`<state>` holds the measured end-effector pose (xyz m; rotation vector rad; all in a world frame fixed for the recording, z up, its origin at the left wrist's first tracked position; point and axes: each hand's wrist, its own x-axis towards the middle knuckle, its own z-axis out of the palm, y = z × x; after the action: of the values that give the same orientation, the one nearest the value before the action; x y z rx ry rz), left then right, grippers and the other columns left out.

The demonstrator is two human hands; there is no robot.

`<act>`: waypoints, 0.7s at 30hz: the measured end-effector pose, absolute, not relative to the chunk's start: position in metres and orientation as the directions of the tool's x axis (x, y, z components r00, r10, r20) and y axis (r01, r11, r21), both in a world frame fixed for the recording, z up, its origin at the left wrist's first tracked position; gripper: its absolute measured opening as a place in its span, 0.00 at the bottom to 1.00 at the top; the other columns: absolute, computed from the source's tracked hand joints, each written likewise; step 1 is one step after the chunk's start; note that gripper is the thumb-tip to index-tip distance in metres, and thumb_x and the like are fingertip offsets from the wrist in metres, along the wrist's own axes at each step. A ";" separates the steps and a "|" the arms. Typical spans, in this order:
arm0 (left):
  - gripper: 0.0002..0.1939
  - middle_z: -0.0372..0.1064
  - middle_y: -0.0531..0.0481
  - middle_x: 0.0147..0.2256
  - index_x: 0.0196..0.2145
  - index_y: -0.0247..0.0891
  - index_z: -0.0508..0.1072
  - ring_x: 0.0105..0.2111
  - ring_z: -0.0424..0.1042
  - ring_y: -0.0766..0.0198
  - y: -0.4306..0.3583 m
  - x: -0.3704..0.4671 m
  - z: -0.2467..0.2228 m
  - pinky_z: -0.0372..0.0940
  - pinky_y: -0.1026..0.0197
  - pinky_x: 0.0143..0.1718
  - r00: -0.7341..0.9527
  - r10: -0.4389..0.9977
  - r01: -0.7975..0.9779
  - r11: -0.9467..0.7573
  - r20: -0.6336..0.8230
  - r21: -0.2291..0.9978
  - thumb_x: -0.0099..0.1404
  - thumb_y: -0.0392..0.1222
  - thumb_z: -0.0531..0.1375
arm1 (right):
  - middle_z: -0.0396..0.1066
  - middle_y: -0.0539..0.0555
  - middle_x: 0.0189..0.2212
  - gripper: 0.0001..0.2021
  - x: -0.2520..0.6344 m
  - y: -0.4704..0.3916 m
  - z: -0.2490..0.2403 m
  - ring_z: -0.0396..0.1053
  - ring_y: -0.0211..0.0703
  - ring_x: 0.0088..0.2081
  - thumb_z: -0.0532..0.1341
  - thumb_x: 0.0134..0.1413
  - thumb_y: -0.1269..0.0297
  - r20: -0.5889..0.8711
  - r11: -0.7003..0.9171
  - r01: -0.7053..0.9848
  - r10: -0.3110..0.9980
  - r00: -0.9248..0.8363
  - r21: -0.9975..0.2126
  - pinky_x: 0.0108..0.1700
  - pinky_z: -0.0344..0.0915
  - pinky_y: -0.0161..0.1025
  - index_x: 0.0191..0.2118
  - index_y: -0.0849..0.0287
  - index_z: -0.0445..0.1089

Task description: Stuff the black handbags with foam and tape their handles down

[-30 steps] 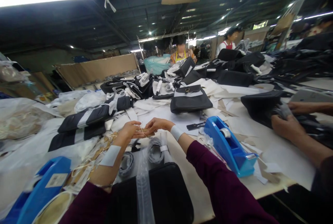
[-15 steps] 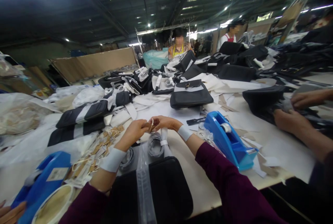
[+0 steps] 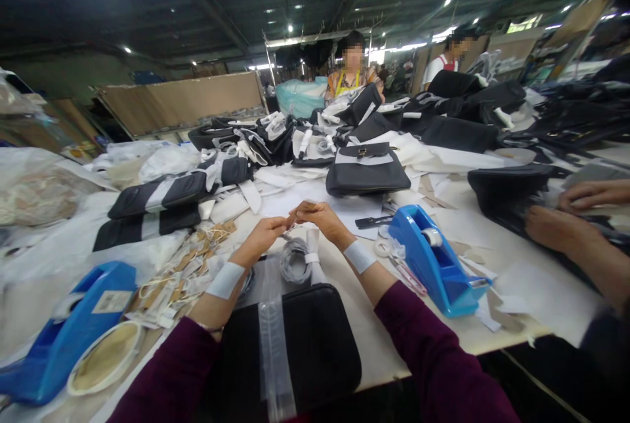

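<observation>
My left hand (image 3: 263,237) and my right hand (image 3: 317,218) meet above the far edge of a black bag (image 3: 322,344). Fingers of both are pinched together around something small, perhaps a thin cord, too small to make out. The bag lies flat in front of me with a clear plastic strip (image 3: 275,351) across it. Just below my hands sit a grey wrapped coil (image 3: 295,260) and a white wrapped roll (image 3: 314,258). Pale bands circle both my wrists.
Blue tape dispensers stand at right (image 3: 436,265) and left (image 3: 73,334). Tags with strings (image 3: 184,279) lie left, near a round container (image 3: 105,357). A pink cutter (image 3: 411,275) lies right. Another person's hands (image 3: 561,229) handle a black bag. More bags and two people are beyond.
The view has shifted slightly. My hands stay together, a little higher in the picture. The other person's hand at the lower left has gone from view.
</observation>
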<state>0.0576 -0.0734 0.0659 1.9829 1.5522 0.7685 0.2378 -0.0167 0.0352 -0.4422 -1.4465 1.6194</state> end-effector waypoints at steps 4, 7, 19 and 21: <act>0.13 0.77 0.48 0.29 0.29 0.36 0.79 0.38 0.74 0.54 -0.074 0.057 0.059 0.67 0.59 0.42 0.238 0.971 0.766 -0.207 0.030 0.609 0.58 0.44 0.57 | 0.77 0.54 0.30 0.14 0.239 -0.028 0.038 0.71 0.44 0.35 0.69 0.44 0.55 0.290 0.087 -0.392 0.818 -0.496 -0.916 0.43 0.65 0.42 0.31 0.62 0.77; 0.09 0.77 0.47 0.29 0.27 0.39 0.79 0.38 0.75 0.53 -0.072 0.061 0.052 0.66 0.58 0.43 0.222 0.975 0.830 -0.178 -0.021 0.528 0.56 0.41 0.59 | 0.77 0.56 0.30 0.13 0.237 -0.033 0.035 0.71 0.45 0.38 0.71 0.38 0.57 0.247 0.071 -0.370 0.856 -0.455 -0.926 0.43 0.64 0.40 0.26 0.61 0.77; 0.31 0.69 0.35 0.51 0.53 0.30 0.70 0.50 0.70 0.46 -0.209 -0.046 0.102 0.62 0.44 0.56 -0.331 0.908 0.811 0.135 0.256 0.569 0.61 0.56 0.52 | 0.73 0.59 0.41 0.25 0.305 -0.116 0.001 0.72 0.51 0.41 0.70 0.38 0.44 -0.245 -0.277 -0.204 0.955 -0.170 -0.939 0.42 0.69 0.46 0.39 0.56 0.70; 0.32 0.71 0.37 0.50 0.49 0.32 0.73 0.50 0.70 0.45 -0.257 -0.060 0.087 0.62 0.45 0.56 -0.412 0.908 0.670 0.244 0.077 0.701 0.56 0.60 0.58 | 0.73 0.59 0.45 0.26 0.322 -0.148 0.002 0.72 0.51 0.46 0.70 0.42 0.45 -0.309 -0.368 -0.211 0.913 -0.268 -0.906 0.46 0.68 0.46 0.44 0.55 0.70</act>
<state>-0.0596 -0.2569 0.0869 1.4535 2.1778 0.9587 0.3219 -0.1484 0.0023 -1.1351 -0.9851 1.7524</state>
